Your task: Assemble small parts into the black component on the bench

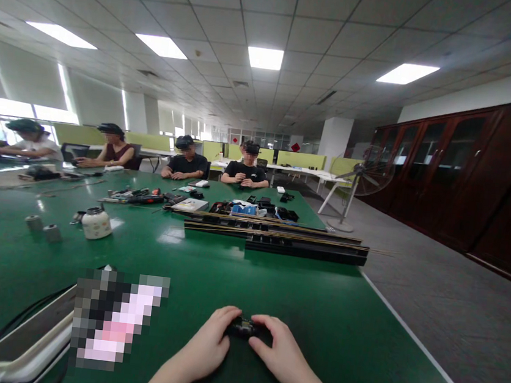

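Note:
A small, dark, rounded object (243,328) with a shiny top is between my hands, low over the green table. What kind of thing it is I cannot make out. My left hand (209,341) grips its left end, fingers curled over the far side and thumb on the near side. On the right end, my right hand (281,349) closes with its thumb and fingers in the same way. The fingertips partly hide both ends of it.
The green table (208,281) has a right edge running down toward me. To my left lie a white-framed device (31,338) and a pixelated patch. Long black rails (307,248) with thin rods lie across ahead. A white pot (96,224) stands left. Several people sit beyond.

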Action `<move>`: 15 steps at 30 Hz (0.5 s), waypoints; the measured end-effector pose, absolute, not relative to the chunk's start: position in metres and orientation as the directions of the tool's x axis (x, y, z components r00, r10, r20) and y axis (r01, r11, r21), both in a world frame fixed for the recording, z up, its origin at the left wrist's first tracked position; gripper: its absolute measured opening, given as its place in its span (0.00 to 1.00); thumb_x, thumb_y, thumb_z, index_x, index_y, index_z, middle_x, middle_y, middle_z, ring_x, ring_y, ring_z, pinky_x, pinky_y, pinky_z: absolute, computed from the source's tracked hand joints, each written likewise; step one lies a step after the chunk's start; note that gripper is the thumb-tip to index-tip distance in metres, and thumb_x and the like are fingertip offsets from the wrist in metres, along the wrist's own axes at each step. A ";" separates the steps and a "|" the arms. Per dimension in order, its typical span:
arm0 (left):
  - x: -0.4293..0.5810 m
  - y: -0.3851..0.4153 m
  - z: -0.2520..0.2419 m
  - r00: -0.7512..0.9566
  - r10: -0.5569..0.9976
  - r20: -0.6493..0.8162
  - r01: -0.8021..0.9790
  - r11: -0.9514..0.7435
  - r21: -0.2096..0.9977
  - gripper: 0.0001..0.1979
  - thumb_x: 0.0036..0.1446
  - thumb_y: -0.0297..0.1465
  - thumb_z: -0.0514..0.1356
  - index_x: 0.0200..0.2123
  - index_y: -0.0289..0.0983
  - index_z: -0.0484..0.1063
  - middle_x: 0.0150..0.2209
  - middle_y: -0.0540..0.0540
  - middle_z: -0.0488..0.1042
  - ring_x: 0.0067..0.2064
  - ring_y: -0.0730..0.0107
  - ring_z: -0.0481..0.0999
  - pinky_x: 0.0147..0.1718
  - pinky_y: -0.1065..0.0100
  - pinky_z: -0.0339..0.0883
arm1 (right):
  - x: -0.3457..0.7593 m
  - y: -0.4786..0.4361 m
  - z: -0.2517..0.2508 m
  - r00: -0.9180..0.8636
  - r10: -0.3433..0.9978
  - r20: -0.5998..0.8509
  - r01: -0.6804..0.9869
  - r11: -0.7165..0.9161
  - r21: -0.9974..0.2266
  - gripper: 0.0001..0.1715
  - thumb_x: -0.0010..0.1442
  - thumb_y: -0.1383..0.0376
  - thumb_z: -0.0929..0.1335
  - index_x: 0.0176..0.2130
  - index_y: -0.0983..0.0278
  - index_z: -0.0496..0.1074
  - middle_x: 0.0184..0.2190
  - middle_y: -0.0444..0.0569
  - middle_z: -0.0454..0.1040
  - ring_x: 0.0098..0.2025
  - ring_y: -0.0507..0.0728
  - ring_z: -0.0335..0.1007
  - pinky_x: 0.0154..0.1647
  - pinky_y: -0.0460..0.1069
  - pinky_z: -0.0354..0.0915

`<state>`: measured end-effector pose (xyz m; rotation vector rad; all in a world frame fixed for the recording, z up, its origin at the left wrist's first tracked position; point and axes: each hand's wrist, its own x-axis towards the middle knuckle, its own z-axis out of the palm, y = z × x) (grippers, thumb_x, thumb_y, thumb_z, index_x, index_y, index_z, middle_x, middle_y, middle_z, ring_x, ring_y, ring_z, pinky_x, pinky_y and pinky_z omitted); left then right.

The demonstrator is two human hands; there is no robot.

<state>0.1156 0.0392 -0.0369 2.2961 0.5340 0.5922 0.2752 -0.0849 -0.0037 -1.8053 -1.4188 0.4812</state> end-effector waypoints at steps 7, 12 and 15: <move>0.122 0.048 -0.036 0.658 0.681 0.323 0.138 -0.530 0.836 0.23 0.46 0.23 0.48 0.48 0.36 0.64 0.48 0.43 0.68 0.48 0.65 0.69 0.51 0.61 0.60 | 0.276 -0.083 -0.008 0.323 0.931 0.170 0.634 -0.080 -0.769 0.21 0.48 0.63 0.67 0.44 0.59 0.70 0.44 0.48 0.73 0.48 0.58 0.66 0.52 0.52 0.58; 0.125 0.044 -0.019 0.469 0.851 0.236 0.175 -0.352 0.920 0.17 0.55 0.43 0.48 0.34 0.36 0.67 0.20 0.54 0.64 0.19 0.71 0.65 0.19 0.71 0.61 | 0.276 -0.083 -0.007 0.317 0.937 0.147 0.634 -0.094 -0.768 0.24 0.45 0.62 0.69 0.45 0.59 0.69 0.43 0.49 0.72 0.48 0.59 0.66 0.51 0.52 0.58; 0.122 0.039 -0.005 0.355 0.889 0.289 0.165 -0.364 0.917 0.22 0.52 0.50 0.51 0.19 0.38 0.63 0.14 0.57 0.53 0.18 0.74 0.58 0.19 0.73 0.54 | 0.276 -0.084 -0.006 0.321 0.938 0.134 0.631 -0.106 -0.768 0.25 0.45 0.62 0.69 0.46 0.59 0.69 0.44 0.49 0.72 0.48 0.58 0.66 0.51 0.52 0.58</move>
